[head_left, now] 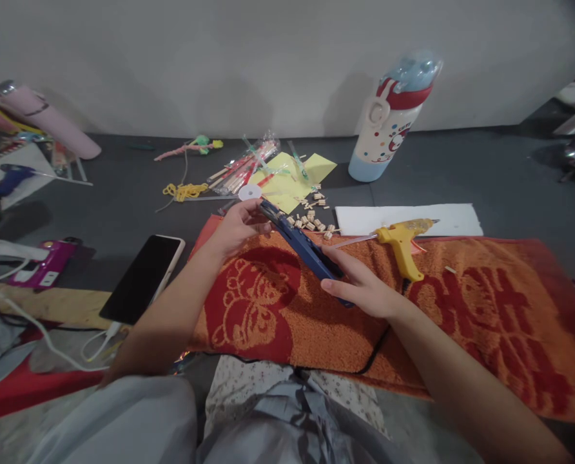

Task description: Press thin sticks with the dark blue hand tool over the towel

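A long dark blue tool (pixel 300 245), perhaps a cutter or pliers, slants over the orange and red towel (pixel 336 322). My left hand (pixel 243 225) has its fingers closed at the tool's upper end. Around its lower end my right hand (pixel 358 281) is wrapped, thumb on the near side. Small cut wooden pieces (pixel 311 221) lie just behind the tool. Right of my right hand, a yellow glue gun (pixel 403 241) rests on the towel's back edge, its nozzle over a white strip (pixel 454 219).
A bottle (pixel 387 122) stands at the back. Yellow paper (pixel 280 183), packaged sticks (pixel 246 164) and yellow yarn (pixel 185 191) lie behind the towel. At the left are a phone (pixel 142 277) on a cable, a purple power strip (pixel 48 263), a blue glue gun (pixel 14 178) and a pink flask (pixel 50 119).
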`<state>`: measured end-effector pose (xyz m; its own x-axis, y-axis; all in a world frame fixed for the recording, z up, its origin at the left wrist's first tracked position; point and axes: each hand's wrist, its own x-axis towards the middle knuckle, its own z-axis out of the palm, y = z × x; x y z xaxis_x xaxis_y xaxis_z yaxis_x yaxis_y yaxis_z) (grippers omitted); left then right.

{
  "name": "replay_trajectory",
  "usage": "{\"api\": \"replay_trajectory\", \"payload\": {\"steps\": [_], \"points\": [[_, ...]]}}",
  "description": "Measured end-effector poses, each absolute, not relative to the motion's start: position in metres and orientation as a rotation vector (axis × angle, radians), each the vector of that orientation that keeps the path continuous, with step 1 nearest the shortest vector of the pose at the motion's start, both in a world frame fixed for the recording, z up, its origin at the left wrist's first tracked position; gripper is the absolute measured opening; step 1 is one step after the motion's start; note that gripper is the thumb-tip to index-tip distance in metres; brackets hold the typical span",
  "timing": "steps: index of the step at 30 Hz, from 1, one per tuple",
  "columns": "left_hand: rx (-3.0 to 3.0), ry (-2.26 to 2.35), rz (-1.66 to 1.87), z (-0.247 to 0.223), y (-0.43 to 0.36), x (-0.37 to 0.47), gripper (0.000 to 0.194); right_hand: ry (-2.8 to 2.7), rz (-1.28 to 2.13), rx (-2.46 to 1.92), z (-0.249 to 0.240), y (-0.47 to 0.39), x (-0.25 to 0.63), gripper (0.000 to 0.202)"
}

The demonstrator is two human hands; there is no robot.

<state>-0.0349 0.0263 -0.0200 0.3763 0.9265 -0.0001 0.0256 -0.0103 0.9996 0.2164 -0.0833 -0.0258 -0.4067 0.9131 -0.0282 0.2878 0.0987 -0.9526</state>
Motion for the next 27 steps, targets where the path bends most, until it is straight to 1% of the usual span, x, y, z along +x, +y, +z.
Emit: {"api": "replay_trajectory", "payload": {"steps": [2,7,9,13,16,19,22,24,27], "points": [[1.378,0.950,0.913,-0.020,0.026,-0.035,0.043,-1.762,1.339,-1.181,-0.026,-0.083,0.216,0.059],[1.352,0.886,0.926,-0.020,0.026,-0.035,0.041,-1.743,1.342,-1.161,-0.027,-0.084,0.216,0.065],[1.379,0.886,0.913,-0.019,0.026,-0.034,0.041,-1.741,1.332,-1.153,-0.028,-0.084,0.215,0.063],[1.512,0.997,0.904,-0.017,0.024,-0.030,0.039,-1.707,1.290,-1.158,-0.029,-0.084,0.213,0.064],[1.618,1.174,0.974,-0.014,0.020,-0.026,0.037,-1.689,1.266,-1.173,-0.030,-0.083,0.212,0.068],[1.821,1.350,1.060,-0.011,0.015,-0.023,0.026,-1.676,1.261,-1.173,-0.030,-0.082,0.211,0.069],[2.077,1.402,1.117,-0.009,0.013,-0.023,0.014,-1.661,1.267,-1.169,-0.031,-0.082,0.211,0.071],[2.176,1.405,1.131,-0.010,0.012,-0.024,0.011,-1.653,1.272,-1.169,-0.031,-0.082,0.211,0.071],[2.255,1.411,1.112,-0.013,0.011,-0.026,0.014,-1.647,1.284,-1.173,-0.031,-0.082,0.210,0.072]]}}
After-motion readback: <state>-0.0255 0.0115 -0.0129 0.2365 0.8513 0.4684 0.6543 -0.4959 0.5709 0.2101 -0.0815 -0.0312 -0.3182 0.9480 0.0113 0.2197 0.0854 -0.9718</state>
